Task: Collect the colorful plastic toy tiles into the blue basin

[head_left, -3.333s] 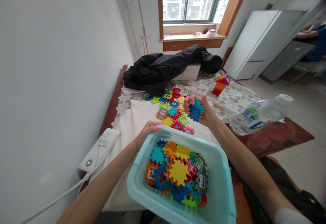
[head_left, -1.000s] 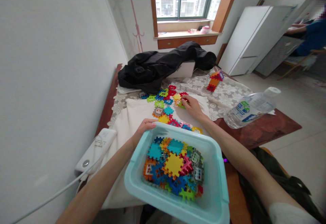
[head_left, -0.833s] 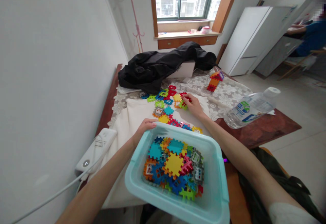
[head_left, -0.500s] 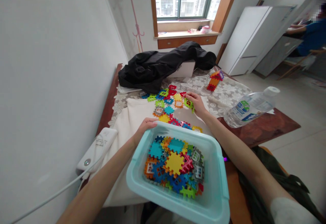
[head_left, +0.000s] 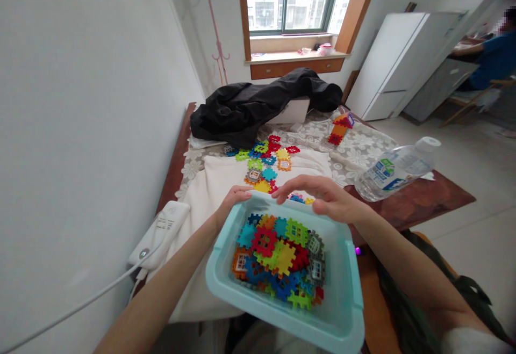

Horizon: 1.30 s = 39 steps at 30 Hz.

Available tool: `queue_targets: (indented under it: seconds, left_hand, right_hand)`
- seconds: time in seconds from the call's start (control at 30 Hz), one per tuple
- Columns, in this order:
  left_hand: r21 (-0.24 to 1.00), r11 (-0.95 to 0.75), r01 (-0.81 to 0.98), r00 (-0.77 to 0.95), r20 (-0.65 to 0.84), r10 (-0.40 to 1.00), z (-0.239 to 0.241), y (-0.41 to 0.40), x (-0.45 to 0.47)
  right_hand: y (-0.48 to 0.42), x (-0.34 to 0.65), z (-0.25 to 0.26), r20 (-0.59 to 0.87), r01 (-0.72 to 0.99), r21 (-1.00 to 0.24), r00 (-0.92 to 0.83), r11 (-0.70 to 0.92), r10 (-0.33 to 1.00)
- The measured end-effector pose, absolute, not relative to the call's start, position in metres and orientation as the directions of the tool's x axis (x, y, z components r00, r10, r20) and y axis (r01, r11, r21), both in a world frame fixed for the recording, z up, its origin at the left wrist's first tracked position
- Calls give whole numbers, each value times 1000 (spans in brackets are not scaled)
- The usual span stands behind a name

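Observation:
A light blue plastic tub (head_left: 342, 311) sits at the near table edge, holding several colourful interlocking tiles (head_left: 278, 254). My left hand (head_left: 234, 199) grips the tub's far left rim. Hovering over the tub's far rim is my right hand (head_left: 322, 197), fingers spread and palm down, with nothing in it. A green tile and a red tile lie on top of the pile just beneath it. More loose tiles (head_left: 266, 163) lie scattered on a white cloth (head_left: 220, 182) beyond the tub.
A black jacket (head_left: 262, 107) lies at the table's far end. A small tile tower (head_left: 338, 128) stands at the far right. A clear water bottle (head_left: 393, 174) lies right. A white power adapter (head_left: 161, 230) with cable sits left. Another person sits far right.
My right hand picked tiles from the scattered group, came back over the tub and opened; green and red tiles now lie on top of the pile. The left hand stayed on the rim.

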<state>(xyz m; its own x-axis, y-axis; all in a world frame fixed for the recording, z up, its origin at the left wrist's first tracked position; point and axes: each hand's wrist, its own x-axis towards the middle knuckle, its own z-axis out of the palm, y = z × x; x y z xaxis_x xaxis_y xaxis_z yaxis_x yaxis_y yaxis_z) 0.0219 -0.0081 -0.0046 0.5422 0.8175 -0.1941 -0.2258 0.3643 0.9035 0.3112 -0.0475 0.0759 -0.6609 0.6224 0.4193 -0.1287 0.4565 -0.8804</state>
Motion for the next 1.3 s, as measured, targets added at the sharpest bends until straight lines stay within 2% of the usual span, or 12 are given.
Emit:
queue_targets:
  seconds: [0.1, 0.17, 0.27, 0.33, 0.4, 0.53, 0.7, 0.8, 0.9, 1.07, 1.17, 1.3]
  left_hand:
    - [908, 348, -235, 542, -175, 822, -2, -9, 22]
    - [910, 340, -238, 539, -168, 826, 0, -9, 22]
    - [911, 337, -238, 535, -167, 828, 2, -9, 23]
    - [911, 341, -231, 539, -172, 825, 5, -9, 24]
    - [915, 337, -223, 544, -171, 822, 8, -10, 26]
    - [919, 320, -228, 537, -156, 829, 14, -12, 28]
    - [920, 328, -212, 536, -171, 827, 16, -13, 28]
    - [924, 327, -197, 502, -192, 843, 15, -12, 27]
    - [934, 321, -160, 486, -209, 849, 12, -10, 25]
    - [942, 304, -145, 504, -194, 842, 10, -10, 23]
    - [934, 307, -181, 483, -188, 855, 8, -11, 23]
    - [919, 321, -228, 470, -185, 863, 5, -14, 24]
  right_hand:
    - [-45, 343, 47, 481, -116, -871, -405, 478, 778]
    - [-45, 363, 21, 398, 124, -883, -315, 453, 862]
    - [-54, 382, -22, 263, 487, -746, -410, 454, 873]
    - [-62, 387, -47, 184, 626, -592, -510, 509, 841]
    - [-67, 387, -65, 164, 692, -461, -549, 556, 820]
    - [-66, 382, -74, 174, 732, -338, -570, 592, 803]
    - [-51, 366, -56, 156, 714, -235, -642, 660, 750]
    - [-42, 357, -43, 141, 639, -266, -715, 722, 685]
    - [-35, 350, -34, 107, 649, -324, -698, 689, 708]
    - [-31, 340, -29, -16, 756, -256, -627, 603, 779]
    - [-34, 334, -29, 4, 752, -265, -626, 604, 780]
    - [-37, 328, -30, 46, 730, -346, -614, 590, 788]
